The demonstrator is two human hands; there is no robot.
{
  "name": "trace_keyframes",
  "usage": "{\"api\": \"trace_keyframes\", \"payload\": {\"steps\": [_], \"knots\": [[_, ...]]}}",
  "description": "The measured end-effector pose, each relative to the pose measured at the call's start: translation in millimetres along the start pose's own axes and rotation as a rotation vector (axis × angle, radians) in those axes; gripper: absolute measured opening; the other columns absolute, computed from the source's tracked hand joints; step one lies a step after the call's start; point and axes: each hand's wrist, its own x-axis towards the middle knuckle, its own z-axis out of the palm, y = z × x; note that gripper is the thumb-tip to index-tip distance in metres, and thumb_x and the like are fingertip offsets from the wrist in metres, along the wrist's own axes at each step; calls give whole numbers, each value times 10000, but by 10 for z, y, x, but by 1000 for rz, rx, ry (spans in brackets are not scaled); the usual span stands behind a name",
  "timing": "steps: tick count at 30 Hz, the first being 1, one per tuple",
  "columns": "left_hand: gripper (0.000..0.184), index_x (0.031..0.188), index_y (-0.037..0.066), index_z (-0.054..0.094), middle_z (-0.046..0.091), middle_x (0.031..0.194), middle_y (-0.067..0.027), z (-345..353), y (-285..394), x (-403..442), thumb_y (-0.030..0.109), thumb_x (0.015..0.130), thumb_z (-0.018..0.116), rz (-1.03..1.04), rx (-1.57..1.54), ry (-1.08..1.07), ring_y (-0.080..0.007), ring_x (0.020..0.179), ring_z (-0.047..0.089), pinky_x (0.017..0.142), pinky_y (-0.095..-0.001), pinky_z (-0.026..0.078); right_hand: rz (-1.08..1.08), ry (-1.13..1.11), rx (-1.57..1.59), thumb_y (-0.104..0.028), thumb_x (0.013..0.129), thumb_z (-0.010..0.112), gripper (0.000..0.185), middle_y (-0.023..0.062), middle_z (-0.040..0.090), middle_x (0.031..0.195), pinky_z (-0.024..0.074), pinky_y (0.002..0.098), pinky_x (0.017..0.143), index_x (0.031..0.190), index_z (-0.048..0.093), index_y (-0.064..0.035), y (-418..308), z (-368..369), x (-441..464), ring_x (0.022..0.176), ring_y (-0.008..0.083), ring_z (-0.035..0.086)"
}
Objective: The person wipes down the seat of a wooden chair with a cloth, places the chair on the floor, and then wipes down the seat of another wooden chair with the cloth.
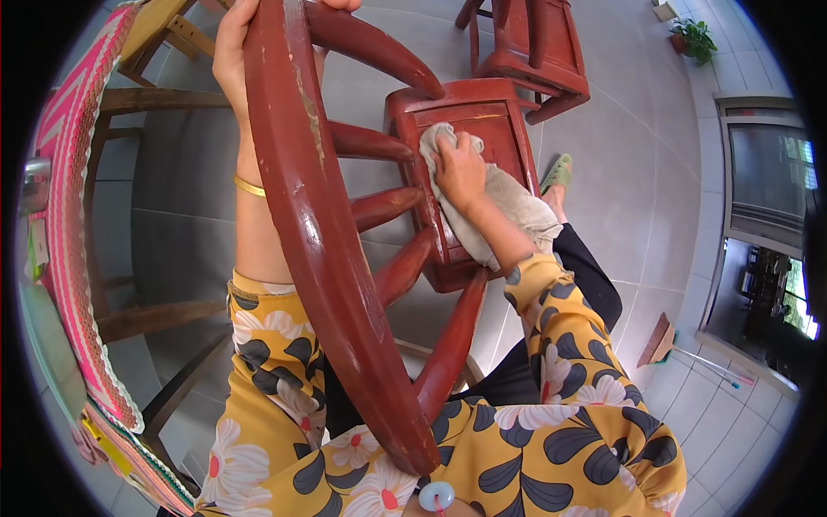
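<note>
A red wooden chair (310,198) with worn, chipped paint stands close in front of me, its curved top rail slanting across the view. My left hand (234,56) is wrapped round the upper end of that rail, with part of the fingers hidden behind the wood. On the chair's seat (500,129), my right hand (461,172) presses a beige cloth (512,211) near the back spindles. The cloth is bunched under the fingers and its loose end trails toward my wrist.
A second red chair (538,69) stands beyond the first. At left is a table with a pink-striped cover (65,250), wooden legs below. A broom (659,340) lies at right near a glass-fronted cabinet (771,177). A potted plant (692,39) sits at far right.
</note>
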Motion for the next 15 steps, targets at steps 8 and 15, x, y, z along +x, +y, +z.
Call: {"api": "trace_keyframes", "payload": {"steps": [8, 15], "knots": [[457, 964, -57, 634, 664, 794, -190, -64, -1, 48, 358, 961, 443, -2, -14, -26, -315, 805, 650, 848, -408, 507, -16, -151, 47, -185, 826, 646, 224, 180, 514, 1050, 516, 490, 692, 1035, 577, -144, 51, -208, -316, 852, 396, 615], [458, 961, -42, 646, 670, 796, -186, -76, -6, 27, 371, 959, 449, -8, 20, -22, -310, 807, 655, 835, -398, 510, -14, -420, -18, -185, 819, 658, 283, 165, 519, 1084, 531, 473, 680, 1088, 571, -176, 125, -657, -865, 812, 386, 634]]}}
